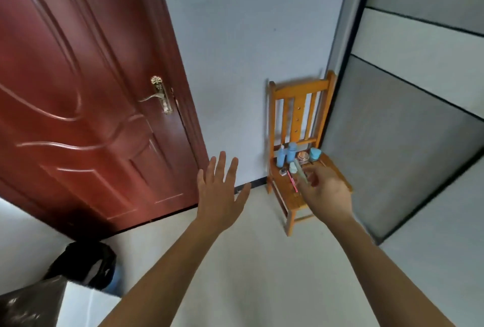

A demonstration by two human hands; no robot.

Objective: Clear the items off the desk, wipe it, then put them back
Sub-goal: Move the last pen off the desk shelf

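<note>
A small wooden chair (301, 96) stands against the white wall, its seat holding desk items: two blue bottles (286, 155), a round tin (303, 157), a teal jar (315, 153), a small white item and a red pen (292, 181). My right hand (327, 193) reaches over the seat, its fingers pinched on a thin pale green stick-like item (301, 170). My left hand (222, 193) hovers left of the chair, palm forward, fingers spread, holding nothing. The desk is out of view.
A dark red door (86, 96) with a brass handle (157, 97) fills the left. A grey panelled wardrobe (408, 122) is on the right. Black bags (89, 266) and a white box (86, 305) sit at the lower left on the pale floor.
</note>
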